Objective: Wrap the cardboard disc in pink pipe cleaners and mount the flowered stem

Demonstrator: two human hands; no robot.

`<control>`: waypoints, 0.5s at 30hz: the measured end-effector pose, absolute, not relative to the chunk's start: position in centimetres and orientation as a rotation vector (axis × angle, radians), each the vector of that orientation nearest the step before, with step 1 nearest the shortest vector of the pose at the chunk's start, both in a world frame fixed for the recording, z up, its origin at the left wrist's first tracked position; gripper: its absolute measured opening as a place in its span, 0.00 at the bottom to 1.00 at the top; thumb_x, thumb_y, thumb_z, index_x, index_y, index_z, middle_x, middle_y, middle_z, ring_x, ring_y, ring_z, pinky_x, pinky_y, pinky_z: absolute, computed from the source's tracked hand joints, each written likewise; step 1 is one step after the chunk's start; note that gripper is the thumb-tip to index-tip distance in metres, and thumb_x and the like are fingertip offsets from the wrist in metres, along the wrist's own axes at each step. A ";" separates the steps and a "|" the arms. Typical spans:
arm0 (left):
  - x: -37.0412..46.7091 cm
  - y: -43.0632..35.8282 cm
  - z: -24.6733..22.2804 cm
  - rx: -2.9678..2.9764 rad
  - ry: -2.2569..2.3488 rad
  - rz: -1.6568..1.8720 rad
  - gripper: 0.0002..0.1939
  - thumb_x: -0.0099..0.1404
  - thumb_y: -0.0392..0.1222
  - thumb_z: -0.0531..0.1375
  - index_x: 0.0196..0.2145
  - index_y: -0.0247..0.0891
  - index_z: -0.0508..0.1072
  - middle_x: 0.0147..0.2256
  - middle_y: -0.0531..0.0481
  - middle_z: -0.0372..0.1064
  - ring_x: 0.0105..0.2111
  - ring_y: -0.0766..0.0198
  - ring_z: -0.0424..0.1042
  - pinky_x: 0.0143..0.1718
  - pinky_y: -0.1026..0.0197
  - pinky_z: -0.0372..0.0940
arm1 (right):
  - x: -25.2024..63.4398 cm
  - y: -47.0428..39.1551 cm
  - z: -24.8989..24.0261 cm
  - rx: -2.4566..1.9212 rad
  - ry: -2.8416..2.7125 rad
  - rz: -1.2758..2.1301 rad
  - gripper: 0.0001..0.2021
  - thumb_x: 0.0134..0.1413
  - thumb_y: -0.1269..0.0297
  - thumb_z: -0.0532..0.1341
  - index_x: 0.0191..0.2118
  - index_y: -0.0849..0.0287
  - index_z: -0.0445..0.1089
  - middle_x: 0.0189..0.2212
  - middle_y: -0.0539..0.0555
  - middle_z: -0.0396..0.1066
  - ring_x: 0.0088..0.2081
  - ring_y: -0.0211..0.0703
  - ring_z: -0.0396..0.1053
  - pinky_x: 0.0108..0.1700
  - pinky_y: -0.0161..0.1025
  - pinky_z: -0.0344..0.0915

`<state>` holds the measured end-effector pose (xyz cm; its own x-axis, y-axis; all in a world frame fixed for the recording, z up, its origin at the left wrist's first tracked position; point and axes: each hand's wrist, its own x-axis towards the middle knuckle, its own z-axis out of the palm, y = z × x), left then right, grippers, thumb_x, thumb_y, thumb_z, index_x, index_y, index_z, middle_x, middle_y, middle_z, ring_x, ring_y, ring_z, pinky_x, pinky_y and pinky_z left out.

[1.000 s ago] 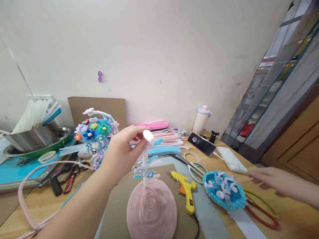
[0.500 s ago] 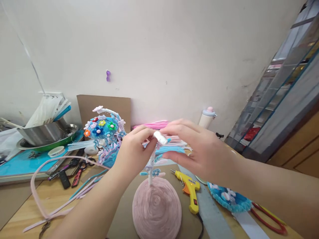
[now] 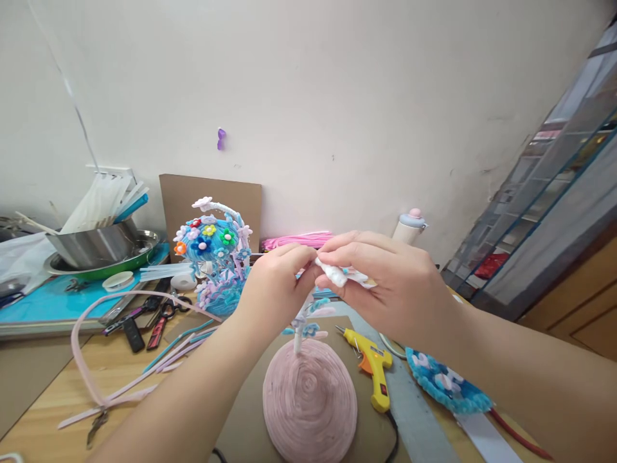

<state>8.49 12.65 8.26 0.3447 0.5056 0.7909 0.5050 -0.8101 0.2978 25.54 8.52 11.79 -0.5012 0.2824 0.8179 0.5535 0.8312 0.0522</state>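
A round base (image 3: 311, 405) coiled from pale pink fuzzy strips stands on cardboard in front of me. From its far side rises a white stem (image 3: 297, 342) carrying a small blue flower (image 3: 311, 330) and fuzzy leaves. Above it, my left hand (image 3: 272, 286) is closed, pinching the inner end of a white fuzzy piece (image 3: 332, 273), which looks like the bent top of the stem; the join is hidden by fingers. My right hand (image 3: 393, 273) has its thumb and fingers closed around the outer part of that white piece.
A yellow glue gun (image 3: 373, 366) lies right of the base. Left stands a blue pipe-cleaner lamp shape (image 3: 212, 247) with flowers; scissors (image 3: 166, 312) and loose strips (image 3: 144, 379) lie nearby. A blue fuzzy piece (image 3: 446, 382) is under my right forearm. Pink pipe cleaners (image 3: 296, 240) lie behind.
My right thumb and fingers have closed onto the white piece, where they were apart around it before. The white end now tilts more to the right. The view has shifted slightly.
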 end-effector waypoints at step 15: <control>8.7 11.7 8.6 2.602 1.146 1.471 0.14 0.61 0.32 0.55 0.18 0.39 0.62 0.19 0.56 0.60 0.20 0.68 0.58 0.22 0.64 0.49 | 25.3 7.4 10.9 -0.603 -2.053 -0.501 0.03 0.61 0.64 0.61 0.37 0.56 0.71 0.33 0.52 0.79 0.38 0.46 0.75 0.44 0.46 0.62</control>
<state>8.69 11.75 8.64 0.3219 0.5539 0.7678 0.6087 -0.7423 0.2803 25.30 7.44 10.93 -0.4675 0.2221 0.8556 0.5914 0.7980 0.1160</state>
